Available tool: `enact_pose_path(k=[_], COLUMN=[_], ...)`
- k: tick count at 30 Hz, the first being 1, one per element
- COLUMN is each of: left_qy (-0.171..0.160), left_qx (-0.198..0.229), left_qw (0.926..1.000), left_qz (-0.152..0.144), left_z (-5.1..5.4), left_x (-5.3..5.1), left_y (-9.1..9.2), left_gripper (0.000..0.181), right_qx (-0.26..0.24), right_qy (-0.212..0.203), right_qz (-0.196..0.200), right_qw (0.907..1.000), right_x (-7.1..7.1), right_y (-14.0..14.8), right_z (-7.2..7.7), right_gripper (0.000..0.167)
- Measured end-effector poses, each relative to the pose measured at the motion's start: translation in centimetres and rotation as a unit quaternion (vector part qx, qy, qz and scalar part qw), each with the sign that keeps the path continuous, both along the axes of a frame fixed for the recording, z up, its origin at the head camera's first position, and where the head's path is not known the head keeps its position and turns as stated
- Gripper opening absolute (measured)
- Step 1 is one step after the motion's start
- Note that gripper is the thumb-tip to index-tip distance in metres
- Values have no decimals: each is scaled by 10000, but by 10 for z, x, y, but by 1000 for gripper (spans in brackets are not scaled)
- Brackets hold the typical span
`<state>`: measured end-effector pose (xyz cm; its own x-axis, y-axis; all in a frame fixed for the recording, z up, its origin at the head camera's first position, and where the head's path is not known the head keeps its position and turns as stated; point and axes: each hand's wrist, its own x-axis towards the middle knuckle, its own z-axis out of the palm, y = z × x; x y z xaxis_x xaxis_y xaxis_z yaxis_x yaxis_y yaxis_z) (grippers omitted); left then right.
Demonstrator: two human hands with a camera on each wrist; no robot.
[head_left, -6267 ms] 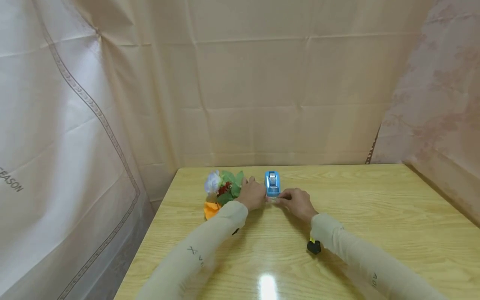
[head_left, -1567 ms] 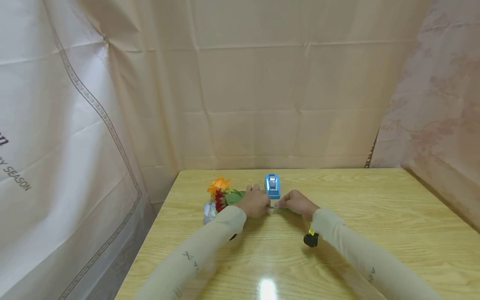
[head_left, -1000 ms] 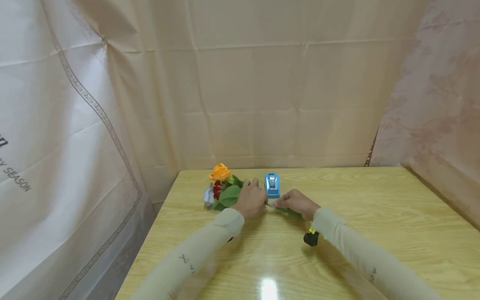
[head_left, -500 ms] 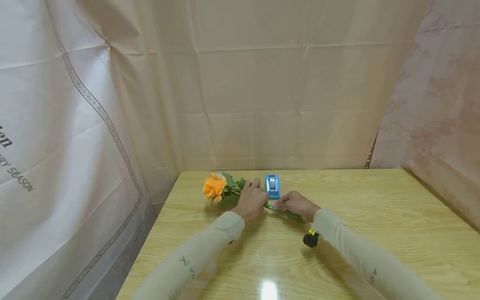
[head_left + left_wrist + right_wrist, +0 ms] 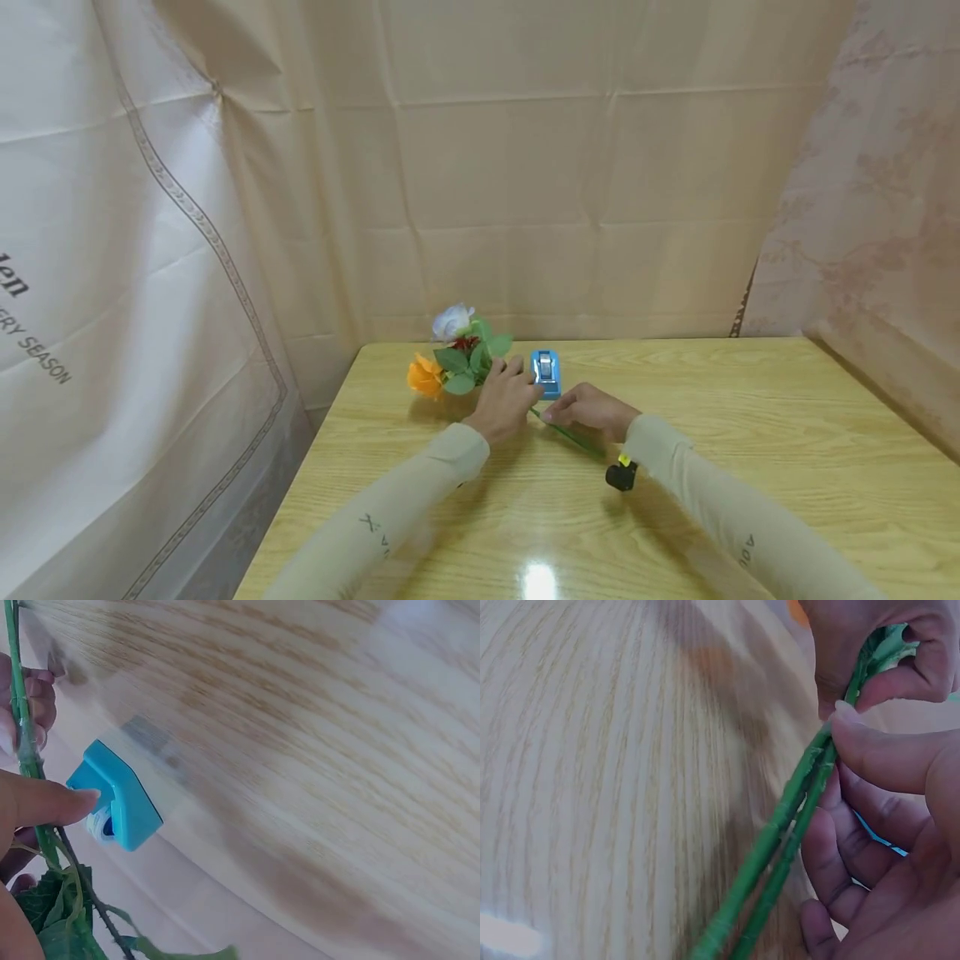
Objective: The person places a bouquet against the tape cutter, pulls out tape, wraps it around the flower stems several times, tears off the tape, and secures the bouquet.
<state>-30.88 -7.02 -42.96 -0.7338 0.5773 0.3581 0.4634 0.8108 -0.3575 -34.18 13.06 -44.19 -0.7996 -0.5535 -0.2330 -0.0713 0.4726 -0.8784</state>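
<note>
A bunch of artificial flowers is held over the table: an orange flower (image 5: 426,377), a pale lilac flower (image 5: 453,322) and a dark red one (image 5: 465,343), with green leaves (image 5: 459,383). My left hand (image 5: 504,402) grips the stems just below the leaves. Lower down, my right hand (image 5: 588,412) pinches the green stems (image 5: 780,840) between thumb and fingers. In the left wrist view, clear tape seems to be wrapped on the stems (image 5: 28,742) between the hands. Just beyond the hands stands a blue tape dispenser (image 5: 546,374) with a roll in it.
The wooden table (image 5: 750,450) spreads to both sides, its back edge close to a hanging beige cloth (image 5: 495,183). A black wrist camera with a yellow bit (image 5: 621,475) sits under my right wrist. Patterned cloths hang left and right.
The bunch has turned about its stems: the lilac flower has come up to the top and the orange one sits lower left. Both hands stay nearly in place; the dispenser has not moved.
</note>
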Motion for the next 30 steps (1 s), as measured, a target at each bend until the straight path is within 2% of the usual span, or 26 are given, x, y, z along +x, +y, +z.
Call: enact_pose_path(k=[8, 14, 18, 22, 25, 27, 30], left_qy=[435, 874, 1051, 1035, 798, 610, 401], left_qx=[39, 119, 198, 135, 145, 276, 618], left_qw=[9987, 9949, 9923, 9923, 9936, 9933, 9892], left_qz=[-277, -496, -628, -671, -789, -943, -1271], left_z=[0, -3, -3, -2, 1, 2, 3], left_x=[1, 1, 1, 0, 2, 4, 8], left_y=[1, 0, -3, -5, -8, -12, -17], left_gripper=[25, 23, 24, 24, 27, 30, 31], right_qx=[-295, -411, -528, -782, -958, -1048, -1154], right_qy=[-616, -804, -890, -906, -815, -730, -618], right_qz=[454, 689, 811, 774, 637, 520, 346], right_qw=[9966, 9935, 9913, 9898, 9900, 9904, 9908], right_x=[-3, -2, 0, 2, 4, 7, 13], right_y=[6, 7, 6, 4, 3, 3, 1], right_z=[0, 0, 0, -3, -6, -7, -8], right_gripper=[33, 33, 33, 34, 36, 36, 35])
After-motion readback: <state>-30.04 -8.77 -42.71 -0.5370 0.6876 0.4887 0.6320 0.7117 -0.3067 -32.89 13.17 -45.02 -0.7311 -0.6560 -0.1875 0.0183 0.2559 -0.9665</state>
